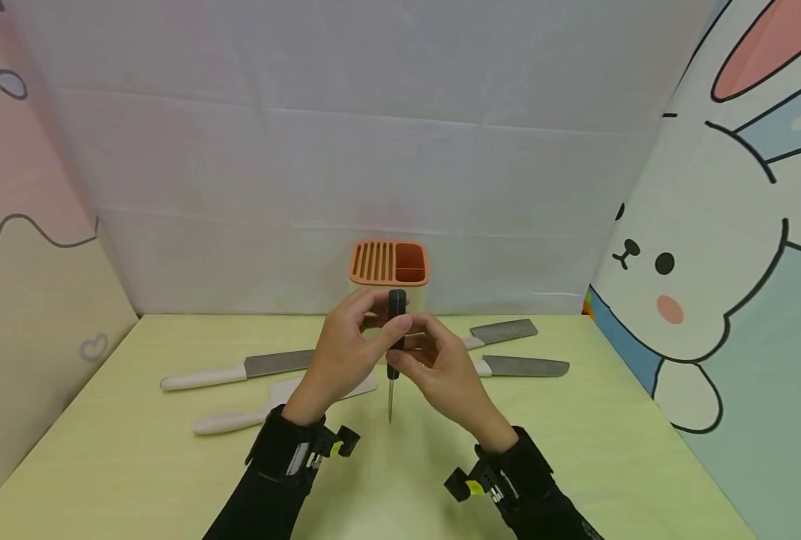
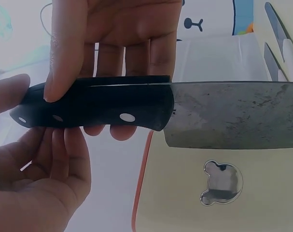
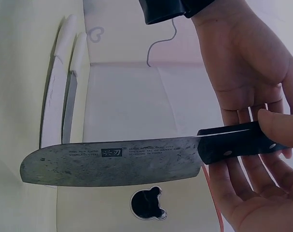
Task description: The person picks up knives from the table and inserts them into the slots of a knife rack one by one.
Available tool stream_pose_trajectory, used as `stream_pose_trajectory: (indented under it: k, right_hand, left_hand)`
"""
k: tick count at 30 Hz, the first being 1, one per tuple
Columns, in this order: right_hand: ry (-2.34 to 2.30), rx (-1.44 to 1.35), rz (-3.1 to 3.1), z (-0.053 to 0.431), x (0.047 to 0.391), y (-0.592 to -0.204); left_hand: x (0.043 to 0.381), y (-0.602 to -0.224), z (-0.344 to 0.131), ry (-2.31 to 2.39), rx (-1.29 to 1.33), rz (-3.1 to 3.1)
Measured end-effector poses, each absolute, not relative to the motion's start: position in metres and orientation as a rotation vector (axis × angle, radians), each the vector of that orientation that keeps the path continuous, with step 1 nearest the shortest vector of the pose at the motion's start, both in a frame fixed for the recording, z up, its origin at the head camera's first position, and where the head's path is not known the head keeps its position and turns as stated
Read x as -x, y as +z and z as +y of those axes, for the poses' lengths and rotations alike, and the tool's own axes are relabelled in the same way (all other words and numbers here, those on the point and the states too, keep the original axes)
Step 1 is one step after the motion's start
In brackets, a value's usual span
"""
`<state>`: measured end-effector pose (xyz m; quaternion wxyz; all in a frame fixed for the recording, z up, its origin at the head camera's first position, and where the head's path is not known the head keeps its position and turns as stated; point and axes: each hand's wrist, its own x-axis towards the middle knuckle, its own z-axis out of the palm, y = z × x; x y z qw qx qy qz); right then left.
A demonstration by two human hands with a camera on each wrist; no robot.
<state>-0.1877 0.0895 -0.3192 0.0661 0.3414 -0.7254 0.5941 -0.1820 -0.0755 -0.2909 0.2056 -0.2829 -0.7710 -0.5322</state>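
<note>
Upright in front of me, a kitchen knife is seen nearly edge-on in the head view, its black handle on top and its blade down. My left hand grips the upper part of the handle, thumb on the near side. Lower on the same handle, my right hand pinches it with thumb and fingers. The left wrist view shows the riveted handle and the broad, stained steel blade. Printed marks and a rounded tip show on the blade in the right wrist view.
Behind the hands, against the white backdrop, stands a knife holder with an orange slotted top and pale body. On the left lie a white-handled knife and a pale cleaver. Two more knives, a short blade and a longer one, lie right.
</note>
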Motion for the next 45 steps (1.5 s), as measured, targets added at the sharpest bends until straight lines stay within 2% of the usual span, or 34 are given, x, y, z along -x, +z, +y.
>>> stream_pose_trajectory:
  k: [9, 16, 24, 30, 38, 45]
  right_hand:
    - [1.759, -1.030, -2.208, 0.090, 0.185, -0.316]
    - [1.730, -1.041, -2.214, 0.092, 0.185, -0.314]
    - [1.695, -1.048, -2.197, 0.096, 0.187, -0.311]
    - [1.646, -0.983, -2.227, 0.102, 0.189, -0.308]
    - [1.603, -0.957, -2.199, 0.114, 0.193, -0.304]
    - [1.569, -0.923, -2.242, 0.118, 0.194, -0.303]
  left_hand:
    - [0.182, -0.291, -0.076, -1.467, 0.797, -2.124]
    - [0.203, -0.314, -0.080, -1.454, 0.805, -2.086]
    - [0.210, -0.311, -0.084, -1.447, 0.825, -2.054]
    - [0.216, -0.289, -0.086, -1.413, 0.852, -2.064]
    - [0.200, -0.227, -0.081, -1.417, 0.860, -2.072]
    - [0.211, -0.196, -0.084, -1.386, 0.878, -2.072]
